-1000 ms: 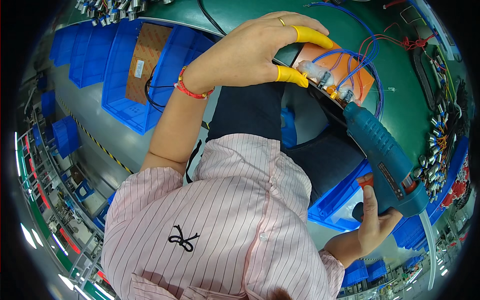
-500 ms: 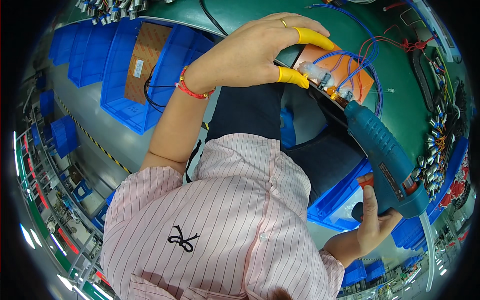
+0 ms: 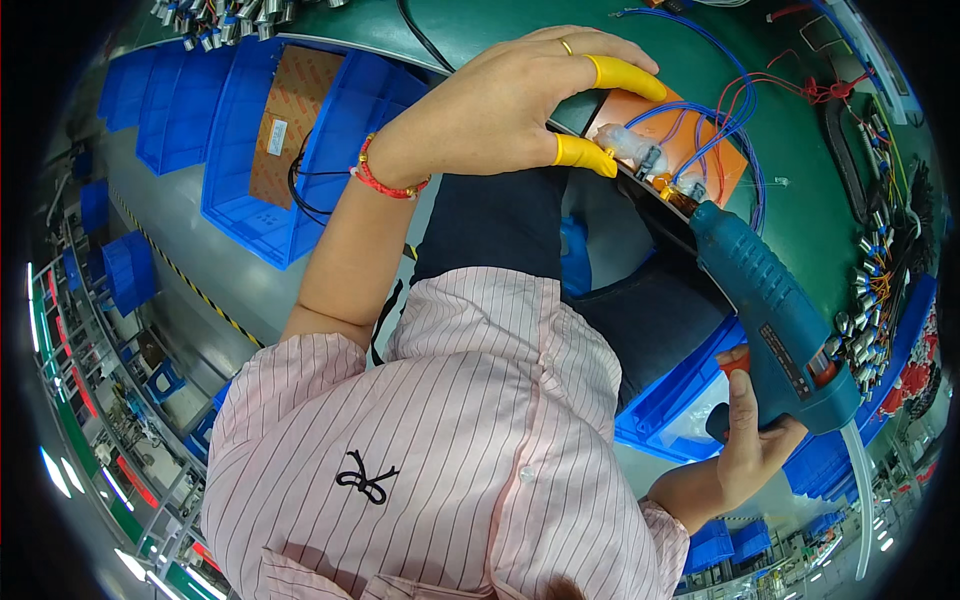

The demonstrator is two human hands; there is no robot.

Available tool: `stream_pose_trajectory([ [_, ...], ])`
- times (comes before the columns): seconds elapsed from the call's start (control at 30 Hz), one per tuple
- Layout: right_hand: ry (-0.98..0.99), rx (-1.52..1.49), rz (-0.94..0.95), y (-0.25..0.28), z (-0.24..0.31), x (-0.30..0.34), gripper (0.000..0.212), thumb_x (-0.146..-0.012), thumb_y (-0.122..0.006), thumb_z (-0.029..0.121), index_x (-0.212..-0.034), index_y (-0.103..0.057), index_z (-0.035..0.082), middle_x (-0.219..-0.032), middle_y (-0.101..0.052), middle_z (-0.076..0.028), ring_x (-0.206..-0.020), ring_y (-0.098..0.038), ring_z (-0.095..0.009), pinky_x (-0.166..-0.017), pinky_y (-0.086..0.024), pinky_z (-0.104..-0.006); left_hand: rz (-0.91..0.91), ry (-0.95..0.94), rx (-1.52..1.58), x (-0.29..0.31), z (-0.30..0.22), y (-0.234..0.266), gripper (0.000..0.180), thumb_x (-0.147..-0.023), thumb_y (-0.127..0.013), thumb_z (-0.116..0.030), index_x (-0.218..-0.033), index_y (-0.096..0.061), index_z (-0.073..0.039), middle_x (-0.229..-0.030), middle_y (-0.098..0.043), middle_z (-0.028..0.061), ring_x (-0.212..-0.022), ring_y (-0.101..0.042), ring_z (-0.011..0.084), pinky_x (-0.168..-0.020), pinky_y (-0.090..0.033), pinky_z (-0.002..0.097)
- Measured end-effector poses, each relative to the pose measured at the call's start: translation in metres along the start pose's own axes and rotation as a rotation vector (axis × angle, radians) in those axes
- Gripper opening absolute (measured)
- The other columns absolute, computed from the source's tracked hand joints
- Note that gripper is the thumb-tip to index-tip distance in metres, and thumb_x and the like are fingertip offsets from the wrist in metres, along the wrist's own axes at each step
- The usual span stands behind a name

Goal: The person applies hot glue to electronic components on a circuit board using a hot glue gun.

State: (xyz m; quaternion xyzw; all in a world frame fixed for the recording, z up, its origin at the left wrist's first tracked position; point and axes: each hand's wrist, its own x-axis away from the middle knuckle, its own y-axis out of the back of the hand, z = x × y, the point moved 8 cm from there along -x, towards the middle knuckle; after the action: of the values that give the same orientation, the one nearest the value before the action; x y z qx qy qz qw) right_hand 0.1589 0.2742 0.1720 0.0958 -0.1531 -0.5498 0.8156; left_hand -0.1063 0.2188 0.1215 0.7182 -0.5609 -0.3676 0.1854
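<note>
My left hand (image 3: 510, 100), with yellow finger cots on thumb and forefinger, grips the left end of an orange panel (image 3: 722, 160) with a dark edge. Whitish glue (image 3: 622, 142) and small connectors (image 3: 652, 160) sit along the panel's near edge. Blue wires (image 3: 735, 125) run from them and loop over the panel. Lower right, my right hand (image 3: 745, 450) is closed round the handle of a teal hot glue gun (image 3: 765, 290), its thumb by the orange trigger. The gun's nozzle rests at or just above the connectors; contact cannot be made out. A translucent glue stick (image 3: 860, 500) trails from its rear.
The green worktop (image 3: 800, 200) lies beneath the panel. Bundles of wired metal parts (image 3: 872, 270) line its right side, with more (image 3: 225, 20) at the far left. Red wires (image 3: 825, 90) lie at the back right. Blue bins (image 3: 260, 225) stand left of the bench.
The glue gun's rear and my right hand have shifted very slightly, while the nozzle stays at the connectors. My left hand and the panel look still.
</note>
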Motion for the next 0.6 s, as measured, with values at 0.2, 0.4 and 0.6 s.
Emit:
stream_pose_trajectory([
  [0.2,0.010,0.037,-0.020,0.0033,-0.0008,-0.0015,0.042,-0.074,-0.065,-0.005,-0.113,-0.048,-0.008,-0.089,-0.062,-0.018,-0.081,-0.061,-0.023,-0.078,-0.050,-0.0352,0.001,0.006,0.004,-0.0002,0.0006,-0.0006,0.058,-0.065,-0.077,-0.020,-0.120,-0.059,-0.013,-0.129,-0.053,0.0050,-0.123,-0.046,0.0265,-0.104,-0.036,0.0381],
  [0.4,0.077,-0.016,0.091,0.0056,-0.0033,-0.0081,0.045,-0.076,-0.065,-0.003,-0.116,-0.046,-0.009,-0.088,-0.063,-0.019,-0.080,-0.062,-0.024,-0.078,-0.051,-0.0377,-0.002,0.003,-0.003,-0.0001,0.0000,0.0002,0.059,-0.065,-0.078,-0.021,-0.120,-0.059,-0.013,-0.129,-0.053,0.0053,-0.123,-0.046,0.0266,-0.104,-0.036,0.0385],
  [0.6,0.067,-0.027,0.102,0.0062,-0.0070,-0.0088,0.050,-0.076,-0.065,-0.003,-0.121,-0.043,-0.009,-0.090,-0.063,-0.021,-0.081,-0.063,-0.026,-0.077,-0.052,-0.0387,0.000,-0.003,-0.010,0.0003,0.0000,0.0002,0.059,-0.065,-0.078,-0.021,-0.120,-0.059,-0.013,-0.129,-0.053,0.0054,-0.122,-0.047,0.0266,-0.104,-0.036,0.0385],
])
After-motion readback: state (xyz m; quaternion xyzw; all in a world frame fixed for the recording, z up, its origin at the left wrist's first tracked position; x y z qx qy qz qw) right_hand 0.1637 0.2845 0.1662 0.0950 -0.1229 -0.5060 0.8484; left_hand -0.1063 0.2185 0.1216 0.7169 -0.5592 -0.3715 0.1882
